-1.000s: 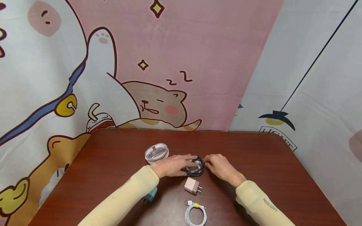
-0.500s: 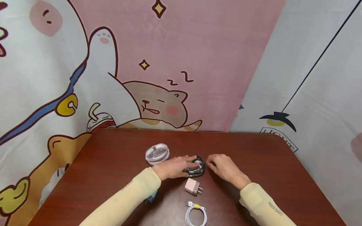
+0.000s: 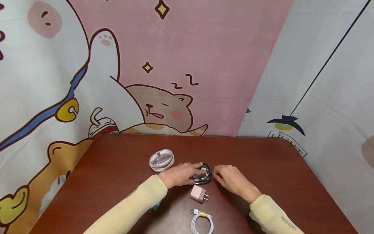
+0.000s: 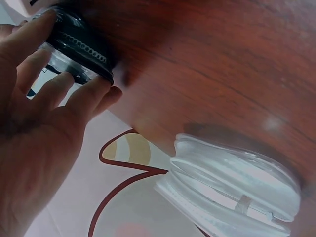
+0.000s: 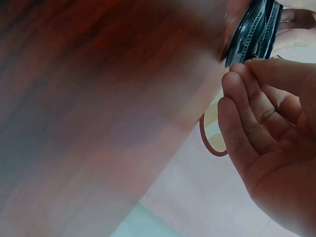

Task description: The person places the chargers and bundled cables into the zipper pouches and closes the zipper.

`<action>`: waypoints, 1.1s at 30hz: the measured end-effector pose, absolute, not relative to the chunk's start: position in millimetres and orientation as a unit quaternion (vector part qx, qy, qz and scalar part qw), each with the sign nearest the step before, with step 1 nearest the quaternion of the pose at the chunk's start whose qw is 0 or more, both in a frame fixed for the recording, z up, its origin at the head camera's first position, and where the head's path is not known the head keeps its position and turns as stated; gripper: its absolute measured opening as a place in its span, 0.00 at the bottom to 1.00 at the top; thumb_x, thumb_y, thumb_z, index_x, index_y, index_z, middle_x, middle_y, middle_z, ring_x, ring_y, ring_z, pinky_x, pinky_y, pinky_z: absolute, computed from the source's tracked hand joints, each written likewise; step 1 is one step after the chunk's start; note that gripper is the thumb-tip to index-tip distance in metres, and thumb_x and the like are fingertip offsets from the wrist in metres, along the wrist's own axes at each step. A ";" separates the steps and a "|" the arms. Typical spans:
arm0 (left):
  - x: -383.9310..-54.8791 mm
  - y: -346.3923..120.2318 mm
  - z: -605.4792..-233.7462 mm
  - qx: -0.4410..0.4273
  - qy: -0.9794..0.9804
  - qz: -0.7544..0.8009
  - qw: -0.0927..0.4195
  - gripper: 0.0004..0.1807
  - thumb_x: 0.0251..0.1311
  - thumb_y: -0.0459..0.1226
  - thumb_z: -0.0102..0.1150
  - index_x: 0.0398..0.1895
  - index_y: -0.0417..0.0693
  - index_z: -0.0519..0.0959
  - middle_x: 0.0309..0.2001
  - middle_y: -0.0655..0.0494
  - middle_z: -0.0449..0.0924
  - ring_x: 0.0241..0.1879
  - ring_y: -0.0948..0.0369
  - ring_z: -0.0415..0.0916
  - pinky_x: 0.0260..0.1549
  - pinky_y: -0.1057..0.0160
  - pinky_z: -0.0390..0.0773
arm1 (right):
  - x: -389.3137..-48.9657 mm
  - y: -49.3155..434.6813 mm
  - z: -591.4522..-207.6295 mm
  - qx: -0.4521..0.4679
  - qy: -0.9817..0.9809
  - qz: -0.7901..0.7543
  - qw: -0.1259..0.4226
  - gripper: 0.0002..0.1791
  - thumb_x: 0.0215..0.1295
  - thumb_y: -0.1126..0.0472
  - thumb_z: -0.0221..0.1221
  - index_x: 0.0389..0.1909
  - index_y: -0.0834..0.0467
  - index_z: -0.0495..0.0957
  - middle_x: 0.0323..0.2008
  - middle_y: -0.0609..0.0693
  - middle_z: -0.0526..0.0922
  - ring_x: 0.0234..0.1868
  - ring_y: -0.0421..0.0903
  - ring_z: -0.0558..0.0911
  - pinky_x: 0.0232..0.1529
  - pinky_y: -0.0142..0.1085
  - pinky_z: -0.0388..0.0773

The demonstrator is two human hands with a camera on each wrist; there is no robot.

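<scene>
Near the middle of the table lies a coiled black cable (image 3: pixel 206 177), with a glossy, see-through wrap around it. My left hand (image 3: pixel 181 174) holds this coil from the left, its fingers spread over the top and round the edge. At the coil's right edge is my right hand (image 3: pixel 233 180), with thumb and fingertips together. The right wrist view shows these fingertips (image 5: pixel 233 84) pinching at the wrap's edge; the exact bit between them is hidden. Just in front of the coil sits a pale pink charger plug (image 3: pixel 198 194), prongs to the right.
A thick white cable coil (image 3: pixel 161 161) stands behind my left wrist. A blue charger (image 3: pixel 156 206) is mostly hidden by the left sleeve. Near the front lies a thin white USB cable (image 3: pixel 202 223) with a yellow tie. A patterned cloth (image 3: pixel 222 65) hangs behind the table (image 3: pixel 263 156).
My right hand has shifted slightly right and nearer, staying close to the coil's edge. The left hand keeps its hold, and its forearm now covers more of the blue charger.
</scene>
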State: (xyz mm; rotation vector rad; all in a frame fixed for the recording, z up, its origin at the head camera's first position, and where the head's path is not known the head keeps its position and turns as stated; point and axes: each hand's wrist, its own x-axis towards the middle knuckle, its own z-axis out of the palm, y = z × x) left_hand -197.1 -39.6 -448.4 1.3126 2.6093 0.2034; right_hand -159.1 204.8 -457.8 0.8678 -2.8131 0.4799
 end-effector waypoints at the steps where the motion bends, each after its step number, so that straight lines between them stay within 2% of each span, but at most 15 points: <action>1: -196.8 -39.3 -448.1 0.445 0.887 0.069 0.106 0.31 0.65 0.41 0.70 0.72 0.60 0.76 0.77 0.52 0.65 0.64 0.39 0.75 0.60 0.46 0.77 | -158.3 204.5 -458.0 0.293 -0.939 0.161 0.077 0.09 0.61 0.67 0.69 0.29 0.51 0.81 0.25 0.36 0.75 0.26 0.35 0.74 0.27 0.36 0.74; 6: -195.4 -38.3 -446.4 0.436 0.891 0.075 0.099 0.31 0.65 0.41 0.71 0.72 0.61 0.76 0.76 0.51 0.66 0.62 0.48 0.77 0.57 0.50 0.79 | -156.4 204.1 -460.0 0.289 -0.939 0.171 0.081 0.08 0.61 0.67 0.69 0.29 0.51 0.82 0.26 0.36 0.77 0.26 0.36 0.75 0.27 0.37 0.75; 9: -193.5 -39.1 -446.4 0.434 0.893 0.080 0.089 0.31 0.65 0.44 0.70 0.72 0.60 0.76 0.75 0.49 0.67 0.64 0.51 0.77 0.58 0.54 0.79 | -158.2 204.1 -462.3 0.267 -0.943 0.179 0.090 0.07 0.62 0.67 0.69 0.29 0.51 0.84 0.27 0.37 0.80 0.28 0.37 0.78 0.29 0.39 0.77; 14: -193.3 -42.5 -443.1 0.443 0.893 0.058 0.062 0.29 0.70 0.52 0.63 0.72 0.58 0.76 0.75 0.49 0.68 0.67 0.54 0.74 0.63 0.57 0.75 | -166.2 202.0 -465.9 0.226 -0.951 0.185 0.103 0.07 0.61 0.67 0.69 0.30 0.51 0.84 0.29 0.39 0.83 0.31 0.41 0.82 0.33 0.44 0.81; 18: -198.9 -46.7 -440.3 0.471 0.880 0.036 0.035 0.21 0.76 0.48 0.57 0.69 0.59 0.79 0.73 0.54 0.71 0.71 0.52 0.69 0.67 0.57 0.71 | -173.7 200.4 -466.5 0.204 -0.954 0.192 0.104 0.06 0.62 0.67 0.69 0.30 0.52 0.84 0.29 0.42 0.84 0.31 0.44 0.83 0.34 0.46 0.81; 22: -205.0 -51.3 -442.2 0.510 0.860 0.029 0.018 0.22 0.74 0.39 0.60 0.70 0.58 0.78 0.75 0.55 0.69 0.75 0.50 0.63 0.70 0.57 0.66 | -179.9 199.9 -464.9 0.194 -0.955 0.199 0.101 0.04 0.63 0.66 0.68 0.31 0.53 0.85 0.30 0.43 0.85 0.32 0.45 0.83 0.35 0.46 0.81; 27: -208.5 -54.8 -442.9 0.517 0.854 0.042 0.044 0.30 0.71 0.33 0.62 0.75 0.57 0.72 0.78 0.56 0.62 0.77 0.50 0.59 0.70 0.59 0.66 | -186.6 198.4 -462.5 0.184 -0.956 0.210 0.093 0.04 0.66 0.66 0.67 0.33 0.53 0.86 0.31 0.44 0.85 0.33 0.44 0.83 0.37 0.46 0.81; 33: -206.5 -53.0 -440.9 0.485 0.865 0.062 0.112 0.31 0.74 0.36 0.58 0.79 0.59 0.67 0.81 0.57 0.57 0.78 0.53 0.56 0.70 0.58 0.67 | -190.0 197.8 -465.7 0.180 -0.959 0.207 0.078 0.04 0.66 0.66 0.67 0.33 0.54 0.86 0.32 0.45 0.86 0.35 0.46 0.84 0.39 0.47 0.82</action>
